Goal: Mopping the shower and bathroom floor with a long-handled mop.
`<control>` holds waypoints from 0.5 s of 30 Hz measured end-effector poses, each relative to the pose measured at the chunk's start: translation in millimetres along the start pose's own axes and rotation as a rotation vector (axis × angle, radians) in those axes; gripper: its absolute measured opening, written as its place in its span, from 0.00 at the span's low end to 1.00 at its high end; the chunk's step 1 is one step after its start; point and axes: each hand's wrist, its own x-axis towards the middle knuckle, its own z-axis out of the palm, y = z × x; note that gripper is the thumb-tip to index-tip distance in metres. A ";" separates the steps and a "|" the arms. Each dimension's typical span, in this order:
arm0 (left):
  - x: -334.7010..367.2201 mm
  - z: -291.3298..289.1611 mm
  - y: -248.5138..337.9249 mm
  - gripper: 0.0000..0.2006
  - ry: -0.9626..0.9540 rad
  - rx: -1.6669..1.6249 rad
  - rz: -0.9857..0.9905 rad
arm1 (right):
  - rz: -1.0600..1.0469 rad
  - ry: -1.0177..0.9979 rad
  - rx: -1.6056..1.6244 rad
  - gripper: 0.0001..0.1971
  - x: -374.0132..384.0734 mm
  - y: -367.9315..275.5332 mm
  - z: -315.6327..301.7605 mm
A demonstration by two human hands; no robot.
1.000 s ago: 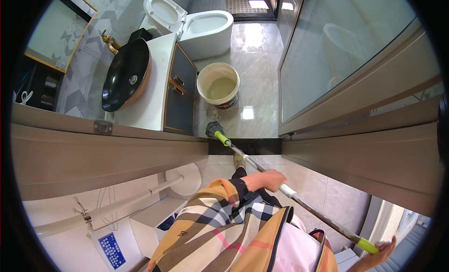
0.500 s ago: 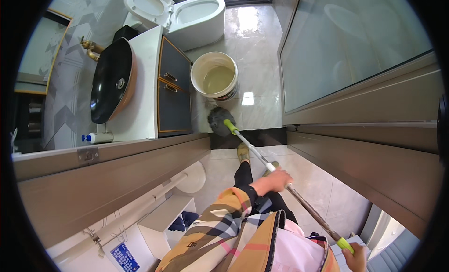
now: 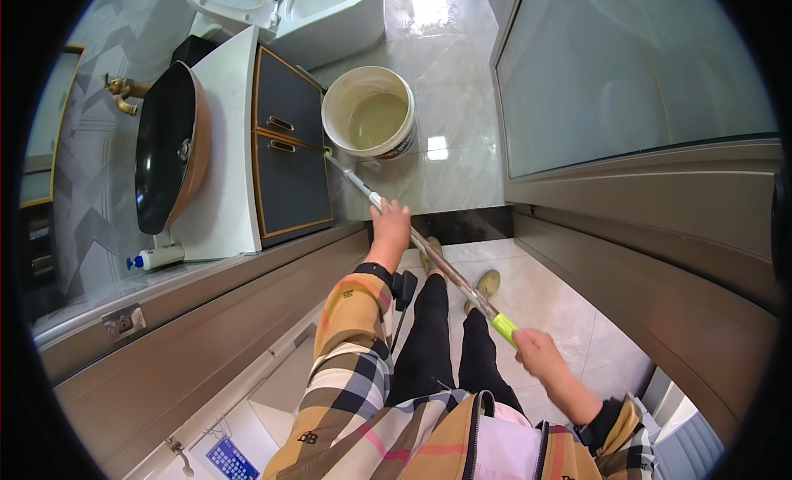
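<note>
A long mop slants across the view, its silver-grey pole running from beside the dark vanity cabinet down to a lime-green end grip. My left hand is closed around the upper part of the pole. Lower and to the right, my right hand grips the green end. The mop's head is hidden beside or under the cabinet; only a bit of its green joint shows by the cabinet's edge. Just past that joint stands a white bucket with murky, yellowish water in it.
The vanity cabinet with a black basin stands at left. A white toilet is at the back. A frosted glass panel borders the right. A dark threshold crosses the tiled floor before my feet.
The mop head has gone from the floor in front of the bucket to the cabinet side, out of sight. Both hands have moved left and forward with the pole.
</note>
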 end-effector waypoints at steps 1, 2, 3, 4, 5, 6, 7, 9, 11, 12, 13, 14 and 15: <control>-3.7 13.2 4.3 0.14 -0.007 0.005 -0.002 | 0.002 -0.008 0.003 0.17 -6.2 9.6 0.1; -9.5 24.9 11.7 0.14 0.073 0.057 0.079 | 0.025 0.011 0.041 0.16 -18.5 20.2 0.3; -17.9 36.2 20.3 0.14 0.152 0.110 0.159 | 0.047 0.028 0.078 0.15 -32.0 30.9 -1.1; -26.3 37.4 39.5 0.14 0.099 0.080 0.220 | 0.047 0.046 0.005 0.16 -47.4 43.3 -9.6; -38.2 34.6 59.9 0.14 0.048 0.052 0.277 | 0.044 0.061 -0.071 0.16 -65.0 54.6 -21.1; -56.0 27.9 81.7 0.12 0.120 0.006 0.372 | 0.104 0.073 -0.064 0.15 -86.9 63.8 -30.7; -71.5 12.6 101.3 0.09 -0.051 -0.129 0.434 | 0.157 0.078 -0.061 0.14 -109.3 75.2 -39.7; -104.4 -3.9 142.0 0.05 -0.171 -0.364 0.551 | 0.006 0.125 -0.275 0.11 -156.5 127.4 -57.3; -141.0 6.6 176.3 0.04 -0.293 -0.430 0.690 | 0.151 0.085 -0.593 0.11 -204.5 230.2 -88.2; -150.6 -7.0 202.7 0.05 -0.335 -0.485 0.804 | -0.115 0.215 -0.722 0.11 -246.9 275.8 -81.9; -156.9 -16.7 217.6 0.05 -0.458 -0.525 0.907 | -0.403 0.318 -0.851 0.11 -267.5 300.5 -75.5; -165.3 -19.5 216.8 0.06 -0.468 -0.522 0.918 | -0.254 0.222 -0.805 0.11 -274.8 298.6 -79.6; -169.2 -20.3 213.5 0.07 -0.478 -0.519 0.931 | -0.103 0.120 -0.758 0.11 -270.5 300.2 -80.0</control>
